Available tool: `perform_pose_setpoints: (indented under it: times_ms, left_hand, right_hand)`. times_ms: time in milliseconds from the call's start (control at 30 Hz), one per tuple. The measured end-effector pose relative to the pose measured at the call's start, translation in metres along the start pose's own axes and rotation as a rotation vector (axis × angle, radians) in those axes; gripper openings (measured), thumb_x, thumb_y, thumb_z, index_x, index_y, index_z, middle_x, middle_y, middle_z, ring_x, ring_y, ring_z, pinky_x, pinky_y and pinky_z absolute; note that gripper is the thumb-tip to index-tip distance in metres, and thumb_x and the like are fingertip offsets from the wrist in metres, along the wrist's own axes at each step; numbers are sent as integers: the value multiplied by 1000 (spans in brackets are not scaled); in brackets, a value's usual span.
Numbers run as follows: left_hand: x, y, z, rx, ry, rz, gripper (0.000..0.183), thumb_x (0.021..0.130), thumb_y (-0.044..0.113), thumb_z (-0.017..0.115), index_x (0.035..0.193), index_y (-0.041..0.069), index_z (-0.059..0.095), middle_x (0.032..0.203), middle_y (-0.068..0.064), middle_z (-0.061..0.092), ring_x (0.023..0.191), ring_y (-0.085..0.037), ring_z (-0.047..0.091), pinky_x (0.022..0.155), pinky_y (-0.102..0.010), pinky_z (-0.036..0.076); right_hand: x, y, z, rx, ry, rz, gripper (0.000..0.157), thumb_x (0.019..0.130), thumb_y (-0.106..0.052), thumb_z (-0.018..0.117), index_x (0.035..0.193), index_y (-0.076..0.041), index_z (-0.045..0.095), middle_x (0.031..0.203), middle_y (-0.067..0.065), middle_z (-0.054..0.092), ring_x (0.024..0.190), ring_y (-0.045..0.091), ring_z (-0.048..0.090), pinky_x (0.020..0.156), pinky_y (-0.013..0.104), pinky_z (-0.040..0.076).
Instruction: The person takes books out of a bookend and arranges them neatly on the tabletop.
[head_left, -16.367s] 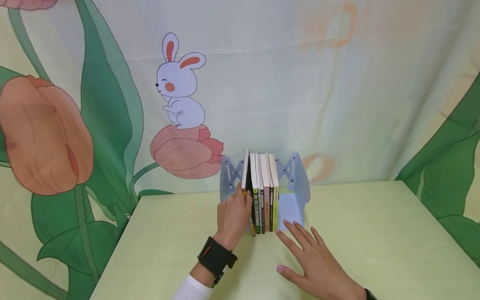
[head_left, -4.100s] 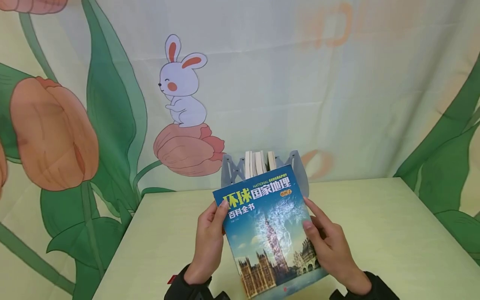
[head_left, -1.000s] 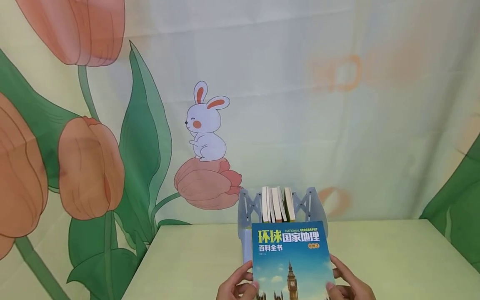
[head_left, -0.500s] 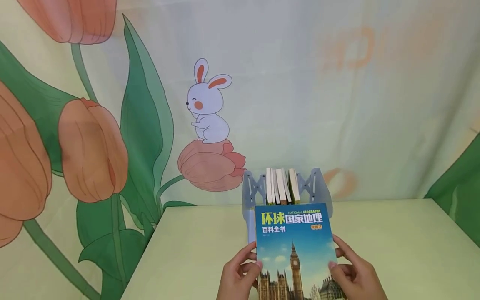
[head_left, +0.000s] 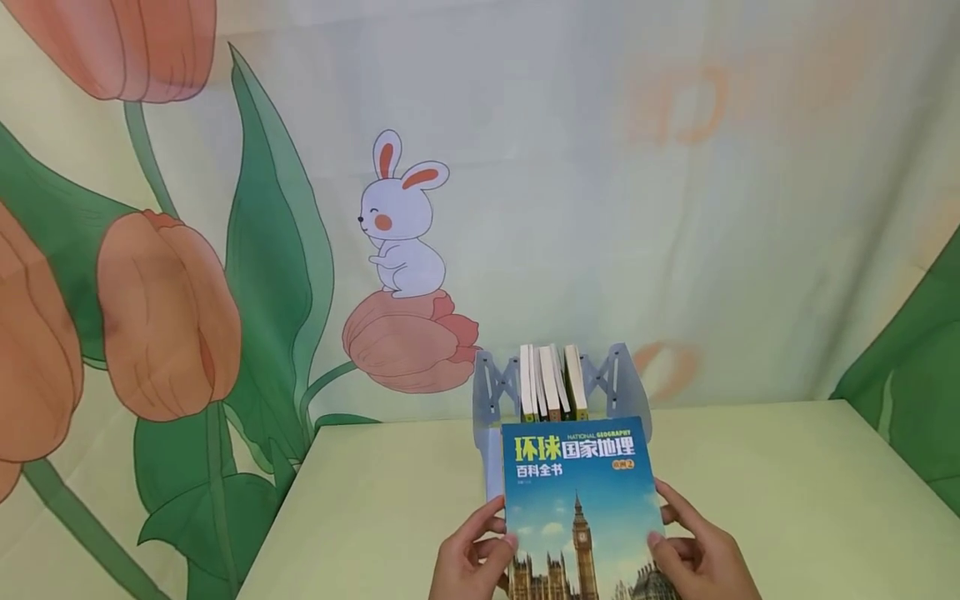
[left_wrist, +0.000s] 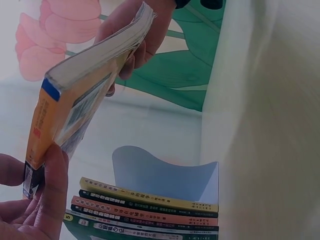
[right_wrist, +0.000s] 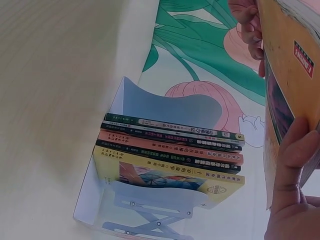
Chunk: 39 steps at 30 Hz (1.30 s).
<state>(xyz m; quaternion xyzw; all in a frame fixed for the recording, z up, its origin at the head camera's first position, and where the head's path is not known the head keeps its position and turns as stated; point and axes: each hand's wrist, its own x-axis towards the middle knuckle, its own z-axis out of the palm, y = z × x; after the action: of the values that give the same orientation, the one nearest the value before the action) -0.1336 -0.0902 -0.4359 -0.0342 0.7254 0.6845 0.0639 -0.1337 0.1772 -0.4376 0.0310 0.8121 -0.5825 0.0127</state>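
Observation:
A blue-covered book (head_left: 585, 492) with a clock tower on its front is held up above the near part of the table, cover facing me. My left hand (head_left: 472, 550) grips its left edge, thumb on the front. At the right edge my right hand (head_left: 705, 554) holds it the same way. The book's orange spine (left_wrist: 42, 125) shows in the left wrist view, its orange back cover (right_wrist: 292, 75) in the right wrist view. Behind it, a row of several upright books (right_wrist: 170, 155) stands in a pale blue book stand (head_left: 630, 387); their lower parts are hidden in the head view.
The stand sits near the back of the pale green table (head_left: 765, 492). Behind the table hangs a cloth backdrop (head_left: 562, 208) printed with a rabbit and tulips.
Earliest, my left hand was on the leftmost book in the stand; later both hands held the blue book, tilted. It is straighter now. Over the last second the grip stays the same; the head view shifts.

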Motion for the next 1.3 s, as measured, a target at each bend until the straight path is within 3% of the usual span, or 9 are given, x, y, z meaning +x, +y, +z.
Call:
perform_pose_setpoints:
  times_ms: [233, 567, 833, 1300]
  left_hand:
    - [-13, -14, -9, 9, -43, -26, 65, 90, 27, 69, 143, -4, 46, 99, -9, 66, 84, -18, 69, 75, -31, 57]
    - [-14, -7, -15, 51, -81, -31, 60, 93, 27, 66, 142, -2, 48, 99, -7, 62, 82, -17, 66, 66, -29, 55]
    - [-11, -11, -7, 49, -118, -28, 57, 93, 25, 66, 142, 0, 49, 99, -6, 62, 81, -16, 66, 65, -30, 54]
    - [-8, -26, -2, 31, -85, -16, 55, 93, 19, 66, 141, -2, 48, 97, -7, 66, 80, -17, 69, 61, -34, 57]
  right_hand:
    - [-15, 3, 14, 17, -4, 114, 57, 95, -12, 57, 150, -13, 40, 100, 12, 56, 62, 21, 64, 56, 24, 50]
    - [-19, 13, 21, 56, 36, 137, 56, 95, -17, 56, 149, -14, 41, 99, 14, 55, 58, 20, 61, 54, 27, 46]
    - [-22, 18, 14, 84, 46, 163, 55, 95, -17, 56, 149, -16, 41, 95, 14, 55, 59, 22, 64, 54, 30, 51]
    - [-10, 16, 6, -28, -37, 72, 58, 93, -9, 60, 149, -15, 42, 93, 9, 52, 51, 17, 55, 49, 27, 43]
